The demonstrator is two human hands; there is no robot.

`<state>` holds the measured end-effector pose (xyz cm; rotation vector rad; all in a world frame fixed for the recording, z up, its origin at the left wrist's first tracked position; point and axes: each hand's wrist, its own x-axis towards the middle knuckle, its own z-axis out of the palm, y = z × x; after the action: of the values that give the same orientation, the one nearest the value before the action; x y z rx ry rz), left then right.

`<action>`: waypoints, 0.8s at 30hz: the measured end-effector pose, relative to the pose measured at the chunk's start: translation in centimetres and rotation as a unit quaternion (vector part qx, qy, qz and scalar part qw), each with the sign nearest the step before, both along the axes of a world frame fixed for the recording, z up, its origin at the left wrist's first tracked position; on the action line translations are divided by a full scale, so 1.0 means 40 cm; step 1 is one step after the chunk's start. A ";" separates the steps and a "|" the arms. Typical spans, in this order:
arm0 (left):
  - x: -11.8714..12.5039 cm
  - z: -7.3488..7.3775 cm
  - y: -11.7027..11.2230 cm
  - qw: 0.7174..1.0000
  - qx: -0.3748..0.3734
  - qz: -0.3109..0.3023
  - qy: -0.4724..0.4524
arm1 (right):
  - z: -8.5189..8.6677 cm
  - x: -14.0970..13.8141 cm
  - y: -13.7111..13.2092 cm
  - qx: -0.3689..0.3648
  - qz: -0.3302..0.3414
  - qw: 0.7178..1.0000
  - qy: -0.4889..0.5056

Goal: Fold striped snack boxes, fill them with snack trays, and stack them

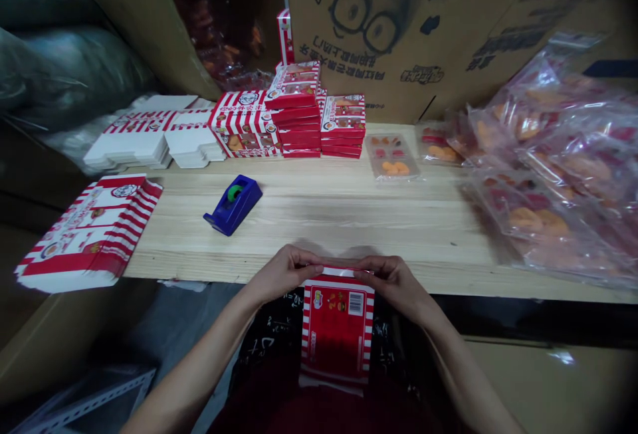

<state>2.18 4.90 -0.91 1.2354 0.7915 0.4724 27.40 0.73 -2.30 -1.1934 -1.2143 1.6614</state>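
Red-and-white striped carton (337, 334) is pinched narrowly along its top edge by the left hand (284, 273) and right hand (393, 281), just off the wooden table's (349, 221) near edge; a blue tape dispenser (232, 205), stacked cartons (294, 121) and bagged sweets (543, 201) are laid beyond on that table.

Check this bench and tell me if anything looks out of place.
One red-and-white striped carton stands on end at the back, while the cartons near it lie flat. The top cartons of the stack in front of it also sit tilted.
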 end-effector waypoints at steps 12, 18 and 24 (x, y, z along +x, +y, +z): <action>-0.042 0.031 -0.099 0.959 0.258 -0.008 0.116 | -0.028 0.040 -0.087 0.122 0.038 0.983 -0.129; -0.046 -0.010 -0.135 0.962 0.249 0.005 0.113 | -0.038 0.018 -0.119 0.138 -0.005 0.983 -0.117; -0.048 -0.014 -0.126 0.961 0.258 0.019 0.098 | -0.056 -0.021 -0.080 0.146 -0.033 0.982 -0.113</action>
<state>0.28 -0.14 -1.45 1.7748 0.8917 0.6174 26.56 -2.46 -4.54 -1.2443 -1.4820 1.2709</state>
